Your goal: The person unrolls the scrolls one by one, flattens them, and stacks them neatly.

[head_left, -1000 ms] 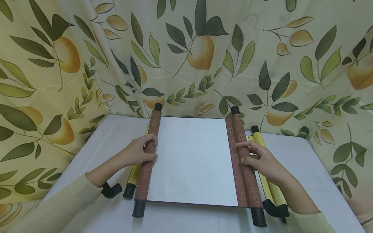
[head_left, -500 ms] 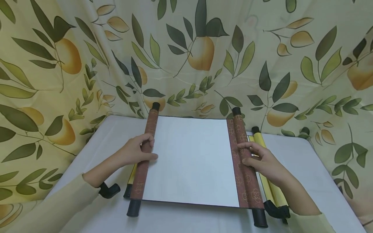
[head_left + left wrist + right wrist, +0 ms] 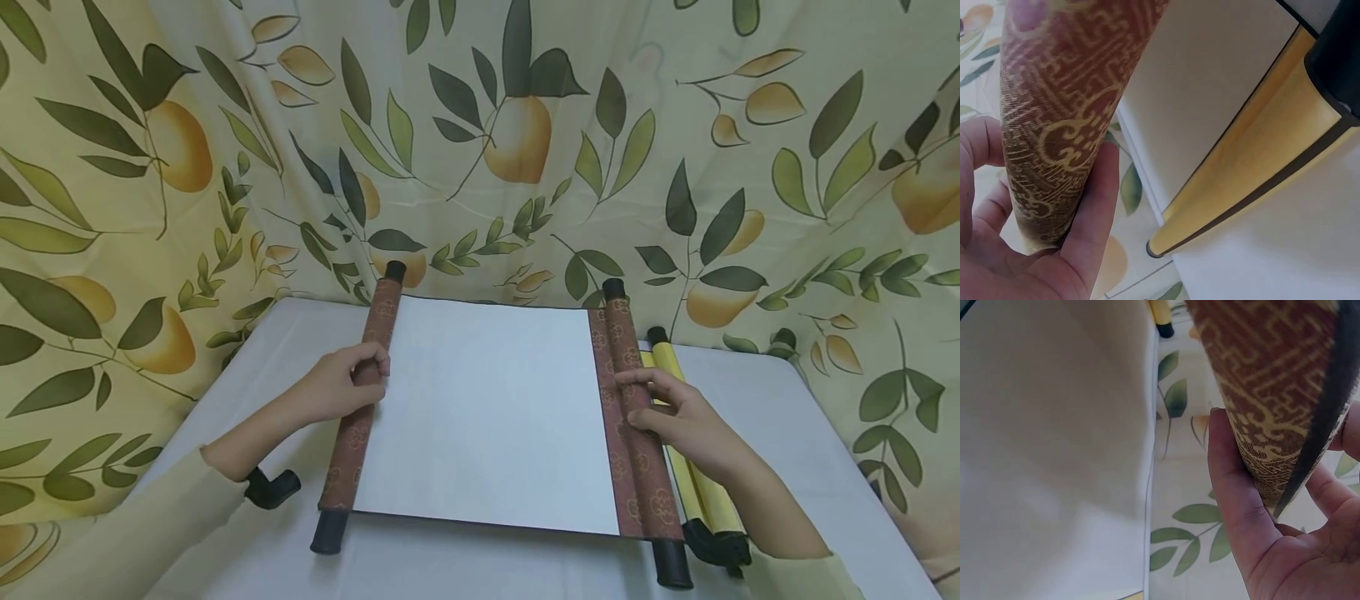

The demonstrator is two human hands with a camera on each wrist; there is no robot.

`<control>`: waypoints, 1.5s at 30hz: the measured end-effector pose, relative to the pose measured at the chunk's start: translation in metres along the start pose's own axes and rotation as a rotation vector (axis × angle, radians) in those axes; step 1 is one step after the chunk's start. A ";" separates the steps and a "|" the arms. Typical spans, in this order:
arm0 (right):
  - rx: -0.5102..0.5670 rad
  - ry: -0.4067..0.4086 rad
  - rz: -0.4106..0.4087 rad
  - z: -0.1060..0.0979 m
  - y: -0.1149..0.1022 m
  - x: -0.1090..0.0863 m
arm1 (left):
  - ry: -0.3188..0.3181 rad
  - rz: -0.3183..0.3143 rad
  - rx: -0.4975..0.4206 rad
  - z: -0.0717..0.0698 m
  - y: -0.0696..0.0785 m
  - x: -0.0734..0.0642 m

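A partly unrolled scroll with blank white paper [image 3: 495, 417] is held between both hands in the head view. My left hand [image 3: 337, 387] grips its left roller [image 3: 349, 454], covered in red-brown patterned cloth with black end knobs. In the left wrist view, the thumb and fingers of the left hand [image 3: 1029, 265] lie on either side of that roller [image 3: 1075, 119]. At the other side, my right hand [image 3: 690, 425] holds the matching right roller [image 3: 654, 492]. From the right wrist view, the right hand [image 3: 1291, 562] curls around this roller [image 3: 1272, 394].
A yellow scroll [image 3: 711, 496] with black ends lies on the white table [image 3: 795, 450] beneath the right forearm. The left wrist view shows a yellow roll [image 3: 1254, 162] below the held scroll. A curtain printed with fruit and leaves [image 3: 517, 225] hangs behind the table.
My left hand has moved left with its roller, and the rollers now stand farther apart. The yellow roll at the left is now covered. The right hand has shifted slightly right.
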State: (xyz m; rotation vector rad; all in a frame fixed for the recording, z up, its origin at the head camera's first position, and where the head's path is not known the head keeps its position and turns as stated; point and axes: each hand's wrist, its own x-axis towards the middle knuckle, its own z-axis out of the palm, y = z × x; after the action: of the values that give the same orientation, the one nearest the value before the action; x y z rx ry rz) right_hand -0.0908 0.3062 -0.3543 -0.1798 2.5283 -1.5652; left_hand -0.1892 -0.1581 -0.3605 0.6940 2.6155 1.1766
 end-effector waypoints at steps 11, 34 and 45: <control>-0.004 0.001 -0.006 -0.003 0.001 -0.001 | 0.009 0.019 0.034 -0.004 0.004 -0.002; -0.002 -0.007 -0.012 -0.007 -0.001 -0.003 | 0.027 0.006 0.078 -0.014 -0.002 -0.007; -0.034 -0.002 0.010 -0.008 -0.004 -0.004 | 0.035 0.008 0.034 -0.022 -0.005 -0.010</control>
State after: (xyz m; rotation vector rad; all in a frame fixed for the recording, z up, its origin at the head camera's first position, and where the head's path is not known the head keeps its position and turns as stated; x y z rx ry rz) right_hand -0.0884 0.3127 -0.3470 -0.1725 2.5519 -1.5184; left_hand -0.1899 -0.1806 -0.3493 0.6969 2.6705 1.1591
